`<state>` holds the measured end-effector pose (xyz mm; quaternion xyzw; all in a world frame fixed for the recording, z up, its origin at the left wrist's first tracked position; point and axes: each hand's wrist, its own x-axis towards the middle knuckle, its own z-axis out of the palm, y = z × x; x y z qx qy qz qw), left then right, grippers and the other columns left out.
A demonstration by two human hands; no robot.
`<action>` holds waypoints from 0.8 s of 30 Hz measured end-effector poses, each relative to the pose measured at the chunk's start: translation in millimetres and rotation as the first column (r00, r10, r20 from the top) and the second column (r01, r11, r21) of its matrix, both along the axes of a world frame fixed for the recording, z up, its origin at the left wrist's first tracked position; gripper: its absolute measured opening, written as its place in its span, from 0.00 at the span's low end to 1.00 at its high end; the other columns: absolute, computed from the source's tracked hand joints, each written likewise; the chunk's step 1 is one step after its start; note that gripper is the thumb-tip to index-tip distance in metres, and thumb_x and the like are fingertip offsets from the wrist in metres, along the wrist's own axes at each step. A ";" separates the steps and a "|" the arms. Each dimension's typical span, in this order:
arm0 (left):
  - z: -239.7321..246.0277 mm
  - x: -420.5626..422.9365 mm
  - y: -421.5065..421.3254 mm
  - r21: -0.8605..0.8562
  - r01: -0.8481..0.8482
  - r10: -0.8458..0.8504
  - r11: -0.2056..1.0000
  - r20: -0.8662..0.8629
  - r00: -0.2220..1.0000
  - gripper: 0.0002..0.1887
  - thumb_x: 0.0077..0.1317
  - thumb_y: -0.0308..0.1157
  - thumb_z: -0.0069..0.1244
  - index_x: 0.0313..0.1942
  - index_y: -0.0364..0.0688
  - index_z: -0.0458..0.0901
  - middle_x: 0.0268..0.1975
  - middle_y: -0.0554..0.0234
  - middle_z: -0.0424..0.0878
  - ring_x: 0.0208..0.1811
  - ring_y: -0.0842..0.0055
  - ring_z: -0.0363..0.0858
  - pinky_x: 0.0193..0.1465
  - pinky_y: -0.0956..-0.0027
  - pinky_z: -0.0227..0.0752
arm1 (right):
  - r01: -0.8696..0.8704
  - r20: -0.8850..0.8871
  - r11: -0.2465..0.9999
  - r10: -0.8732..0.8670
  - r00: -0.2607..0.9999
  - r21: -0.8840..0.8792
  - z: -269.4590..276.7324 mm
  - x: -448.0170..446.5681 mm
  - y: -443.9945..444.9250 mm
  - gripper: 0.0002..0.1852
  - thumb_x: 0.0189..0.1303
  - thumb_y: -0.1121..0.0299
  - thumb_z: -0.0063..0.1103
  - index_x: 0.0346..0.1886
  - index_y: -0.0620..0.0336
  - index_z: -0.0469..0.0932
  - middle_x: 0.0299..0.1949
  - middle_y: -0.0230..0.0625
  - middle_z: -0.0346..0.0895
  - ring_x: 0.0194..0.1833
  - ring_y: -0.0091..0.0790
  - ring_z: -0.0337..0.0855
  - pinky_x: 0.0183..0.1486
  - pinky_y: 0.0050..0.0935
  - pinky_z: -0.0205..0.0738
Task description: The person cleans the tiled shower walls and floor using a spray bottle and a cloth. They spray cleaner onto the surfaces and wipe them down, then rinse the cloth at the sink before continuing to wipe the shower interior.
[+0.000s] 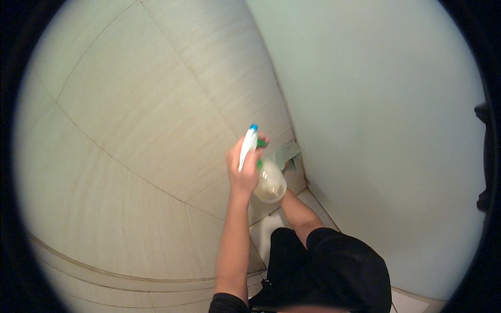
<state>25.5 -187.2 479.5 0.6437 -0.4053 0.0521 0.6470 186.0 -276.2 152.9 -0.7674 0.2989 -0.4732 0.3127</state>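
Note:
My left hand [244,160] grips a spray bottle [271,182] by its white and green trigger head, which has a blue nozzle tip. The rounded bottle is translucent and tilted, with its body to the right of my left wrist. Just beyond it, a thin pale green cloth [285,154] is bunched at the tiled wall, near the seam with a smooth pale panel. My right hand [287,164] is at this cloth, with a small part of its skin visible under the folds. The bottle hides most of that hand, so its exact hold is unclear.
Large beige wall tiles [148,98] fill the left side. The smooth pale panel [383,117] stands close on the right. Below are a tiled ledge or edge [129,279] at lower left and floor tiles [313,201] near my right forearm.

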 end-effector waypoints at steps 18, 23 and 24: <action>-137.2 -137.1 160.0 0.047 -0.294 0.297 0.955 -0.090 0.951 0.21 0.52 0.33 0.47 0.42 0.27 0.84 0.40 0.45 0.91 0.37 0.71 0.86 0.44 0.67 0.78 | -0.163 0.084 0.765 0.273 0.958 -0.624 386.7 -40.1 -43.9 0.35 0.51 0.53 0.62 0.64 0.59 0.79 0.70 0.49 0.75 0.74 0.57 0.67 0.84 0.52 0.46; -253.2 -30.8 162.0 0.365 -0.333 0.482 0.869 -0.475 0.737 0.24 0.51 0.35 0.46 0.44 0.27 0.83 0.45 0.44 0.89 0.49 0.60 0.87 0.59 0.59 0.76 | -0.292 0.553 0.847 0.516 0.654 -0.444 462.5 88.0 -108.2 0.41 0.76 0.59 0.52 0.81 0.76 0.47 0.84 0.62 0.44 0.84 0.58 0.44 0.86 0.51 0.36; -259.7 -28.1 165.8 0.364 -0.349 0.496 0.864 -0.489 0.718 0.24 0.51 0.35 0.46 0.44 0.27 0.83 0.45 0.43 0.89 0.50 0.60 0.87 0.60 0.59 0.76 | -0.099 0.583 0.842 0.447 0.678 -0.530 461.0 113.0 -109.3 0.41 0.76 0.59 0.52 0.81 0.76 0.47 0.84 0.62 0.44 0.84 0.58 0.44 0.86 0.51 0.35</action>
